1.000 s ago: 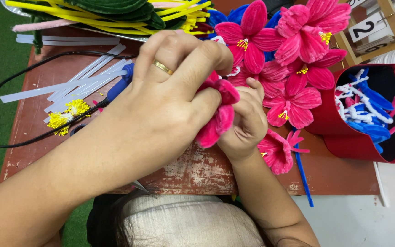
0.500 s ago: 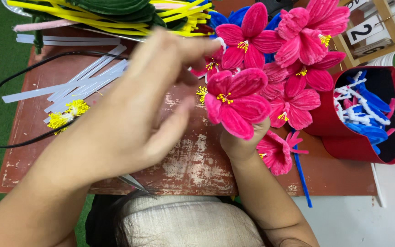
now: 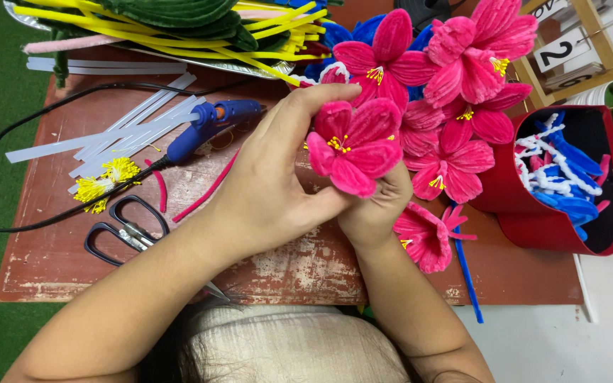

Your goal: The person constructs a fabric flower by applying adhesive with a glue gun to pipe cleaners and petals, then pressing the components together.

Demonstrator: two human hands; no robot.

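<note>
Two hands | left hand (image 3: 278, 184), right hand (image 3: 377, 213): each grip clamped on fuzzy pink flower (image 3: 352, 145) | petals rounded, velvety

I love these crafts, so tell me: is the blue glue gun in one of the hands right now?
No, the blue glue gun lies on the red table while both hands grip a pink flower.

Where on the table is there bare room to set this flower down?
Bare wood lies along the near table edge, between the scissors and the left hand. Crowded: glue gun and white strips at left, pink flowers and red box at right.
</note>
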